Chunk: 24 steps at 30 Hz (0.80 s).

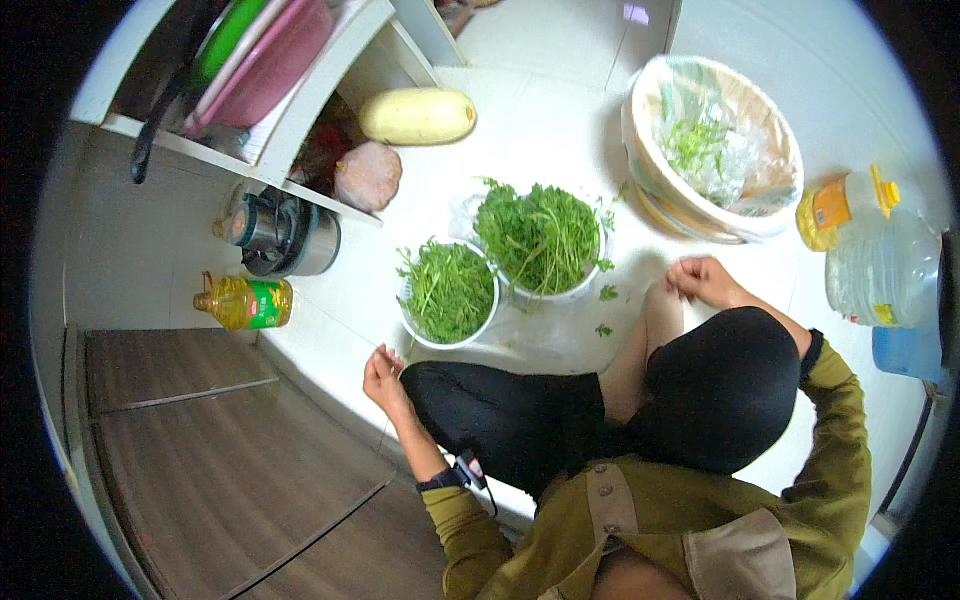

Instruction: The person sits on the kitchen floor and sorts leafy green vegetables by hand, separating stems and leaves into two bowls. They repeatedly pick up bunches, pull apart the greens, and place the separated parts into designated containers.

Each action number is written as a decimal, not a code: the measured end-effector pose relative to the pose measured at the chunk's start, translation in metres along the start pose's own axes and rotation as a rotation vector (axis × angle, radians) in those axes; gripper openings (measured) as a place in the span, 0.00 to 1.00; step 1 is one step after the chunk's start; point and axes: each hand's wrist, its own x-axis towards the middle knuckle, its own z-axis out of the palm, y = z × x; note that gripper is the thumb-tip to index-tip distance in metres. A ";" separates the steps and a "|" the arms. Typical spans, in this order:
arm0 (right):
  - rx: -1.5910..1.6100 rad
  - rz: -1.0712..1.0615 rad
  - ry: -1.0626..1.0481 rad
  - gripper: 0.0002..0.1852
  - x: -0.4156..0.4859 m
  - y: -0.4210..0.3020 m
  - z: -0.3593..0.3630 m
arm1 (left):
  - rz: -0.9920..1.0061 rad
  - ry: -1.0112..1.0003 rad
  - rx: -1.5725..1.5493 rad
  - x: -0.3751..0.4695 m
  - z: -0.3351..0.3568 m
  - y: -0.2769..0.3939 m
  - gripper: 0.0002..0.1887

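Observation:
My left hand (384, 379) is beside my left knee with its fingers curled; whether anything small is between them is too small to tell. My right hand (701, 281) hangs by my right shin, fingers bent inward, and I cannot make out anything in it. In front of me stand two white baskets of leafy green herbs. The smaller pile of herbs (450, 292) fills the nearer left basket (448, 346). A bigger bunch with long stems (540, 236) heaps over the other basket (559, 297). Loose leaves (606, 292) lie on the floor.
At the right is a lined waste bin (637, 161) holding plastic and green scraps (694, 146). Oil bottles (829, 210) and a large clear jug (877, 270) stand beyond it. Leftward are an oil bottle (259, 302), an appliance (289, 232), a pumpkin (367, 176) and a pale gourd (420, 116).

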 end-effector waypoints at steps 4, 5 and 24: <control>-0.215 -0.044 -0.079 0.08 -0.052 0.055 -0.038 | -0.024 0.010 -0.135 -0.004 -0.007 -0.012 0.10; -0.248 0.037 -0.129 0.08 -0.074 0.065 -0.047 | -0.002 0.010 -0.158 -0.006 -0.004 -0.015 0.09; -0.036 1.184 -0.342 0.17 -0.228 0.109 -0.070 | 0.328 0.083 0.242 -0.008 0.005 -0.039 0.08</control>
